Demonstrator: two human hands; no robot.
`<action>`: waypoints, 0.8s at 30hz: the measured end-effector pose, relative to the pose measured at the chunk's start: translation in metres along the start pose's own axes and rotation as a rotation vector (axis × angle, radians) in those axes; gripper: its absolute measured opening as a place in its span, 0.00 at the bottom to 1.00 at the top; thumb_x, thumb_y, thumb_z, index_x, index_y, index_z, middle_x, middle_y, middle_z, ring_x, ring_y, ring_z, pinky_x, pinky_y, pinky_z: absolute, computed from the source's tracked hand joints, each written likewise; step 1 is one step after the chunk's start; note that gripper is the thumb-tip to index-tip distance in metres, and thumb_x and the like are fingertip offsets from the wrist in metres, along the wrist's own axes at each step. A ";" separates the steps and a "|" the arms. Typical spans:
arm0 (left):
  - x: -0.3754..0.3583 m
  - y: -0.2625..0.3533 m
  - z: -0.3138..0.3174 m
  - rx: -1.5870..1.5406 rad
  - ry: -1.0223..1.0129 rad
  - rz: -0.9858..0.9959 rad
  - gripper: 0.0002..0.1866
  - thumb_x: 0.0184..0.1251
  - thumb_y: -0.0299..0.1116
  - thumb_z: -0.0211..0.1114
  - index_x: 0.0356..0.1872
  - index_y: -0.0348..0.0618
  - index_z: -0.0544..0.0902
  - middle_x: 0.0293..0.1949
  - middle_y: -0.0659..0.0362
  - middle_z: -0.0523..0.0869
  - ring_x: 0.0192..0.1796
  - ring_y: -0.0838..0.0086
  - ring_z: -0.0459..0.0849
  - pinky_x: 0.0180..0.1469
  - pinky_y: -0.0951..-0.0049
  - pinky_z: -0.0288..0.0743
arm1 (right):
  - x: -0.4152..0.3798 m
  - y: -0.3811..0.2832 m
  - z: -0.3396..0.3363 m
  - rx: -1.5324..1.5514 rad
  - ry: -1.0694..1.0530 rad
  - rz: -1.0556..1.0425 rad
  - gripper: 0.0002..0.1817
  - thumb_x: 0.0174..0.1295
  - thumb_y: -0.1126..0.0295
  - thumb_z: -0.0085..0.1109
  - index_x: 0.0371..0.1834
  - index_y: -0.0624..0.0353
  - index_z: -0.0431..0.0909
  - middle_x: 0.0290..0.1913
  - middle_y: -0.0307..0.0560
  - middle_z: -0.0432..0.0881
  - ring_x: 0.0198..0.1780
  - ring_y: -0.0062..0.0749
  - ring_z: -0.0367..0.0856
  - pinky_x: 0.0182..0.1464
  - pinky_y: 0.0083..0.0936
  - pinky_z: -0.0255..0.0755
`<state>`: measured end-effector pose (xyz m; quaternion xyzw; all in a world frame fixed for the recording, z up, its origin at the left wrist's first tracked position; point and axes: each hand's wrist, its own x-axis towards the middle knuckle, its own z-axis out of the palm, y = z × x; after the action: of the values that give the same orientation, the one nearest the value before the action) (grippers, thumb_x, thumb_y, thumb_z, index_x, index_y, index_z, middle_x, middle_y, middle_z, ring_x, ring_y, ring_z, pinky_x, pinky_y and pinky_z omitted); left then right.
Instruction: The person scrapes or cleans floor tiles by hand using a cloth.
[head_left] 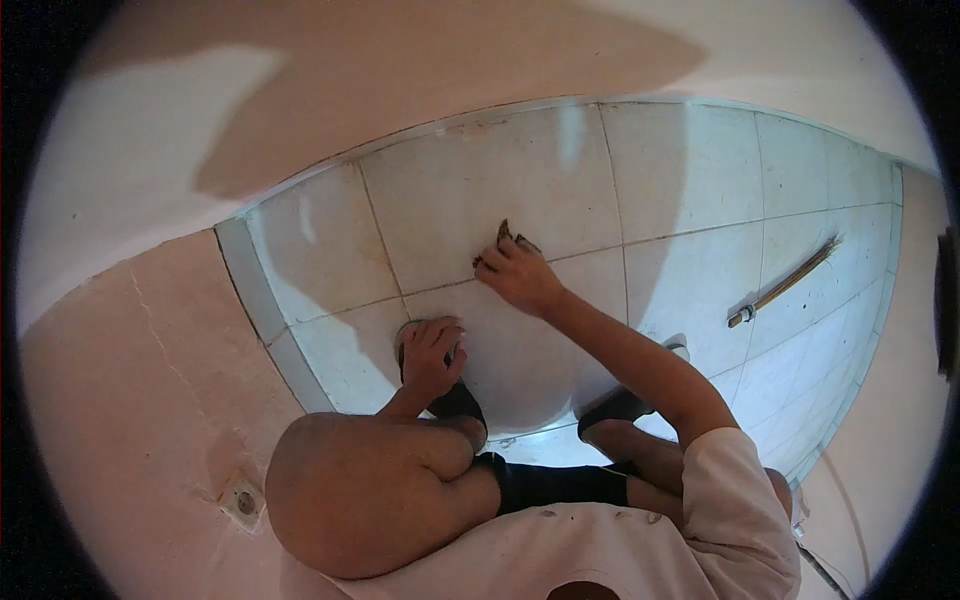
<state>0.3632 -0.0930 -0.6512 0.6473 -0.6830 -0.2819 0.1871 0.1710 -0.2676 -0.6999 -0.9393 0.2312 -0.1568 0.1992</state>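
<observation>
My right hand is closed on a small dark, mottled, crumpled piece that looks like a rag. It is pressed against the white floor tiles, close to a grout line. Part of the rag is hidden under my fingers. My left hand lies with fingers stretched over the front of my left foot's dark slipper, holding nothing that I can see.
A stick broom lies on the tiles at the right. Walls border the floor ahead and at the left, where a socket sits low. My right slipper stands below my right forearm.
</observation>
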 end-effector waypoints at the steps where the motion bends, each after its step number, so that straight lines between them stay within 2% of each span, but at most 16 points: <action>1: -0.001 -0.002 0.001 -0.011 -0.013 -0.002 0.12 0.58 0.32 0.67 0.44 0.49 0.83 0.55 0.60 0.83 0.53 0.63 0.81 0.58 0.58 0.65 | 0.004 0.012 -0.002 -0.042 -0.045 0.083 0.12 0.60 0.68 0.58 0.46 0.53 0.81 0.46 0.46 0.79 0.50 0.45 0.80 0.50 0.40 0.80; 2: -0.005 -0.003 0.002 -0.021 -0.032 -0.006 0.12 0.58 0.32 0.67 0.44 0.49 0.83 0.55 0.60 0.83 0.53 0.63 0.81 0.58 0.58 0.65 | 0.009 0.023 -0.002 -0.079 -0.091 0.169 0.13 0.62 0.68 0.56 0.49 0.53 0.81 0.48 0.48 0.79 0.52 0.48 0.81 0.51 0.42 0.80; 4: -0.007 0.000 -0.001 -0.007 -0.050 -0.012 0.12 0.58 0.32 0.67 0.44 0.49 0.83 0.55 0.60 0.83 0.54 0.63 0.81 0.58 0.57 0.65 | 0.044 0.058 -0.026 -0.240 -0.077 0.452 0.12 0.62 0.68 0.57 0.48 0.53 0.82 0.46 0.49 0.79 0.50 0.47 0.81 0.50 0.42 0.80; 5: -0.003 0.000 -0.002 0.010 -0.044 -0.011 0.12 0.58 0.32 0.67 0.44 0.49 0.83 0.55 0.60 0.83 0.54 0.63 0.81 0.58 0.57 0.65 | 0.052 0.069 -0.030 -0.236 -0.067 0.447 0.12 0.62 0.68 0.57 0.48 0.53 0.82 0.46 0.49 0.79 0.50 0.47 0.81 0.50 0.42 0.80; 7: -0.005 -0.001 0.002 -0.006 -0.031 -0.015 0.12 0.58 0.32 0.67 0.44 0.49 0.83 0.55 0.60 0.83 0.55 0.63 0.80 0.58 0.57 0.65 | 0.056 0.082 -0.036 -0.240 0.107 0.576 0.12 0.62 0.69 0.58 0.48 0.53 0.82 0.45 0.51 0.79 0.49 0.47 0.82 0.49 0.40 0.80; 9: -0.001 -0.002 0.004 -0.033 -0.009 -0.005 0.12 0.58 0.32 0.68 0.44 0.50 0.83 0.55 0.60 0.83 0.55 0.63 0.80 0.58 0.57 0.64 | 0.033 0.057 -0.025 -0.123 0.006 0.460 0.12 0.61 0.69 0.58 0.48 0.52 0.83 0.44 0.51 0.79 0.47 0.47 0.82 0.49 0.41 0.79; 11: -0.002 -0.001 0.005 -0.018 0.000 -0.010 0.12 0.57 0.32 0.68 0.44 0.50 0.83 0.54 0.60 0.83 0.54 0.64 0.80 0.58 0.57 0.64 | 0.002 0.016 -0.010 -0.022 -0.030 0.297 0.12 0.62 0.67 0.59 0.48 0.52 0.83 0.48 0.50 0.79 0.54 0.50 0.80 0.55 0.46 0.78; 13: -0.001 0.002 0.001 -0.004 -0.018 -0.015 0.12 0.57 0.32 0.68 0.44 0.50 0.83 0.54 0.60 0.83 0.54 0.64 0.80 0.59 0.58 0.63 | -0.013 -0.010 -0.012 0.003 -0.084 0.240 0.12 0.62 0.66 0.59 0.48 0.52 0.83 0.51 0.49 0.79 0.56 0.50 0.79 0.57 0.46 0.78; 15: 0.001 0.003 0.001 0.020 -0.043 -0.025 0.12 0.57 0.32 0.68 0.44 0.51 0.83 0.54 0.61 0.83 0.54 0.64 0.80 0.59 0.58 0.63 | -0.014 -0.002 -0.010 -0.021 -0.099 0.131 0.12 0.64 0.66 0.57 0.48 0.52 0.82 0.56 0.48 0.78 0.59 0.49 0.77 0.58 0.46 0.78; 17: 0.000 0.002 0.000 0.039 -0.025 0.010 0.13 0.56 0.31 0.68 0.44 0.50 0.83 0.54 0.61 0.83 0.55 0.64 0.80 0.59 0.58 0.63 | 0.013 0.020 -0.022 -0.053 -0.175 0.372 0.12 0.63 0.67 0.56 0.48 0.52 0.82 0.56 0.48 0.78 0.57 0.49 0.79 0.54 0.45 0.79; 19: 0.002 -0.001 0.004 0.023 -0.019 0.010 0.13 0.56 0.31 0.68 0.44 0.50 0.83 0.54 0.60 0.83 0.55 0.64 0.80 0.60 0.58 0.63 | 0.041 0.054 -0.026 -0.199 0.055 0.556 0.12 0.62 0.68 0.57 0.47 0.54 0.83 0.50 0.51 0.79 0.51 0.50 0.81 0.49 0.45 0.80; 22: -0.004 0.002 0.005 -0.007 -0.018 -0.005 0.14 0.56 0.31 0.68 0.45 0.50 0.83 0.55 0.60 0.83 0.55 0.63 0.80 0.60 0.58 0.62 | 0.041 0.049 -0.025 -0.121 0.042 0.549 0.12 0.62 0.69 0.57 0.47 0.54 0.83 0.49 0.51 0.79 0.51 0.51 0.81 0.50 0.46 0.80; 24: 0.001 0.002 0.005 -0.016 0.002 -0.015 0.14 0.56 0.31 0.68 0.45 0.50 0.84 0.55 0.60 0.83 0.55 0.63 0.80 0.60 0.58 0.63 | 0.012 0.014 -0.011 -0.114 0.017 0.370 0.12 0.62 0.69 0.57 0.48 0.52 0.82 0.50 0.50 0.77 0.55 0.50 0.79 0.52 0.49 0.78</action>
<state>0.3583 -0.0936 -0.6542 0.6513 -0.6756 -0.2881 0.1908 0.1716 -0.2883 -0.6942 -0.8892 0.4101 -0.1119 0.1690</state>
